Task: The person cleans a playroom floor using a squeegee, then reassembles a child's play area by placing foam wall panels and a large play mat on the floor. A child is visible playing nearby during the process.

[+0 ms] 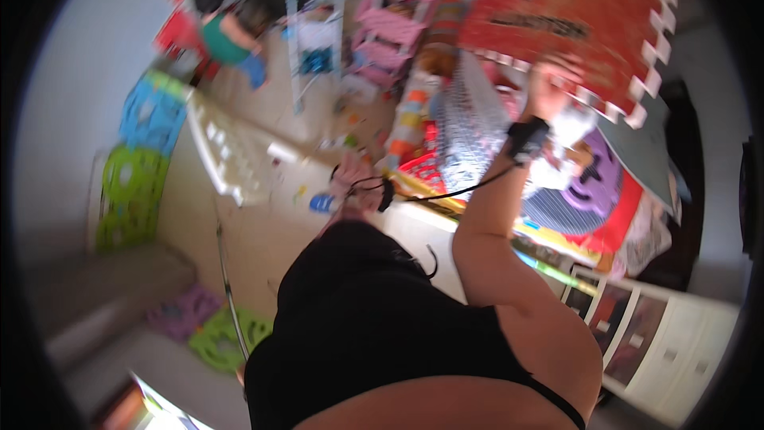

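Observation:
My right arm reaches far up to the right, a black band on its wrist. My right hand [551, 87], blurred by motion, is closed on the lower edge of a large red foam mat [601, 48] with toothed white-rimmed edges. Below this hand lie clear bubble wrap [469, 127], a purple plastic panel [597, 179] and other mixed items in a heap. At the lower left, a sliver of my left hand [241, 376] shows beside my black clothing, at the end of a thin metal pole [227, 287]. Most of that hand is hidden; it appears closed round the pole.
A person in a green top [227, 40] crouches at the far left. Nearby stand a light blue folding frame [314, 40] and a pink shelf [390, 24]. Green panels [131, 191] line the left wall, a white drawer cabinet [668, 342] the right. Small toys litter the floor.

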Demonstrator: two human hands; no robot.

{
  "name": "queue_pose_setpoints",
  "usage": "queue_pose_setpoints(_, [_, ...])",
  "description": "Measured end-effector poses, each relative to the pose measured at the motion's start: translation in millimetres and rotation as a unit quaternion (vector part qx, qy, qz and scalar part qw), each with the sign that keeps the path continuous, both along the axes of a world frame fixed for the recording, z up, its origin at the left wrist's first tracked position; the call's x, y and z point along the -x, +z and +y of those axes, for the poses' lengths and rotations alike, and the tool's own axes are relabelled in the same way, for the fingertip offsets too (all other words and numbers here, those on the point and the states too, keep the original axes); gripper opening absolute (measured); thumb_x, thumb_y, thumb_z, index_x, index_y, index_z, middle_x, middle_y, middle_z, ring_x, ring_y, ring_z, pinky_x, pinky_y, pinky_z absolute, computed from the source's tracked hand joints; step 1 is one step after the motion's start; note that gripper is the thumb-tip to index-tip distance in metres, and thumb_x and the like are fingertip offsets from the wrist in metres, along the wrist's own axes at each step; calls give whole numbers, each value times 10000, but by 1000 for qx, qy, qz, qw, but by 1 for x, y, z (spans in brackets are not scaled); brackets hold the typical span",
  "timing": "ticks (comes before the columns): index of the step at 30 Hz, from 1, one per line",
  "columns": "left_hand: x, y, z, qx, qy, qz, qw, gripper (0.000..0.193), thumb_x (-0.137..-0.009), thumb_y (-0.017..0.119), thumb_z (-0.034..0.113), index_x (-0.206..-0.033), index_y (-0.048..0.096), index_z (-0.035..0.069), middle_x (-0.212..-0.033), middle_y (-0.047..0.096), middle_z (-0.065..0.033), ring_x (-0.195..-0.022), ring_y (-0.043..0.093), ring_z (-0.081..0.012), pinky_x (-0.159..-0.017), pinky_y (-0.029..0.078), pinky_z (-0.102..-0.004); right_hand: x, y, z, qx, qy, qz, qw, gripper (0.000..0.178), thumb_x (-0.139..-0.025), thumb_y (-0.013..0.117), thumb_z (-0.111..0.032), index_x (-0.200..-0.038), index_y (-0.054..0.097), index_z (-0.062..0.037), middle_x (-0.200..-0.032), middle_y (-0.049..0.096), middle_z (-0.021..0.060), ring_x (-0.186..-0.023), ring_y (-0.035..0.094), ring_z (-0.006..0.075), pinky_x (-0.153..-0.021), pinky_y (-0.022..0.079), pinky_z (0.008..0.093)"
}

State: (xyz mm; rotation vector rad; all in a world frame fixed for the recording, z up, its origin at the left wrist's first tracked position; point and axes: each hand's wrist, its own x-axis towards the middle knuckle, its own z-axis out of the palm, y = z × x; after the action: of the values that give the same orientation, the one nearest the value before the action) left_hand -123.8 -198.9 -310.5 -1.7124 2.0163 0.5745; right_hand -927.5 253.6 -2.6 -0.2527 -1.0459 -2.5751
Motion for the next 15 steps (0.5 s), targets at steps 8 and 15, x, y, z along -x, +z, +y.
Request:
queue_pose_setpoints(8, [-37, 5, 47, -131, 126, 185, 966, 222, -857, 588, 212, -839, 641, -3, -609, 613, -137, -546, 648, -262, -515, 543, -376, 23, -68, 8, -289, -150, 5, 945, 815, -870, 449, -657, -1156, 556, 99, -968, 681, 154, -854, 672, 209, -711, 582, 365])
queue_pose_setpoints(15, [53, 21, 99, 92, 131, 184, 970, 417, -922, 514, 258, -1323, 549, 149, -1047, 681, -191, -928, 650, -379, -805, 509, -454, -9, -169, -164, -719, 259, 197, 614, 342, -963, 550, -308, -1191, 589, -57, -1059, 684, 114, -921, 666, 213, -852, 538, 349])
